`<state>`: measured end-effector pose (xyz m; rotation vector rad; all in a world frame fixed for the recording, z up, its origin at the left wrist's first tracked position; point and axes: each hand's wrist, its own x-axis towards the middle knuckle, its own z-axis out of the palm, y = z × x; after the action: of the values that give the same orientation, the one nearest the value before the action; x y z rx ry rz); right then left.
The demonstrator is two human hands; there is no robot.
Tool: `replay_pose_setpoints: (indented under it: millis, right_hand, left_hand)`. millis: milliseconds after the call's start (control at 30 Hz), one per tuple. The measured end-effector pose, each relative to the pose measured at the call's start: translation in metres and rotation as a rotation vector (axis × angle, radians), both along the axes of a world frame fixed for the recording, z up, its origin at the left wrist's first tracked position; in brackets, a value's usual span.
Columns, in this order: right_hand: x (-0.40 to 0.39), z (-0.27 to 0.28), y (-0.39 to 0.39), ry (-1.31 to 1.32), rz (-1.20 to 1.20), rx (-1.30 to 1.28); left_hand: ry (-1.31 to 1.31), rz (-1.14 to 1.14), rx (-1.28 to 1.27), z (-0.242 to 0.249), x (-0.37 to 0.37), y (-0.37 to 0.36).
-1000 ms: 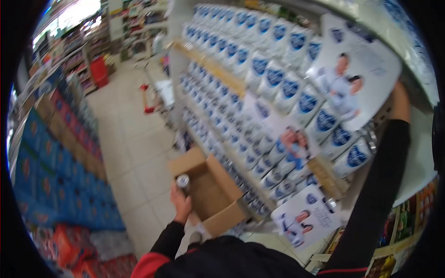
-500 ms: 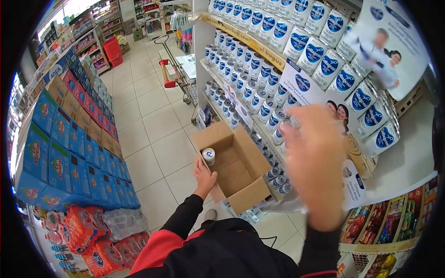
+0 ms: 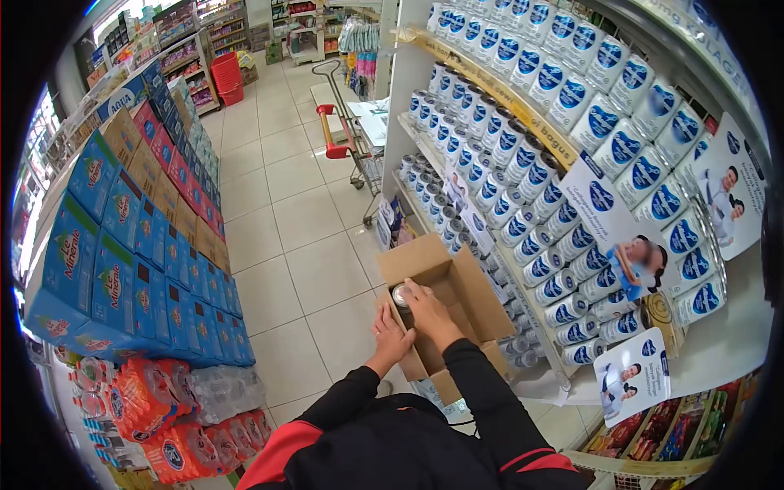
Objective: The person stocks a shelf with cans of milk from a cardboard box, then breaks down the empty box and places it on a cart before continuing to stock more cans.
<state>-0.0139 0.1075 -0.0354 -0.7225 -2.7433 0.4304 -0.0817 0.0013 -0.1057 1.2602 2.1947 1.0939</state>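
One can (image 3: 400,296), far-left corner of the cardboard box (image 3: 483,300); our right hand (image 3: 429,312) has fingers on it, our left hand (image 3: 389,340) at the box's left edge; whether either is clamped, we cannot tell. Right, beside: shelves of cans (image 3: 492,91). Left: blue cartons (image 3: 114,278), red-wrapped bottles (image 3: 151,392) nearer. Far: a trolley (image 3: 336,152) on tiled floor (image 3: 286,224).

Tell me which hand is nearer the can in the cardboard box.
Right. The right hand reaches into the cardboard box and is on the can; the left hand is at the box's left wall, just below the can in view.
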Motion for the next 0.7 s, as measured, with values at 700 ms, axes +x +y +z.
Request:
replay_pose_setpoints:
  millis: [700]
  right_hand:
    - [0.032, -0.021, -0.001, 0.266, -0.622, -0.341]
  left_hand:
    - [-0.164, -0.086, -0.023, 0.000, 0.002, 0.012]
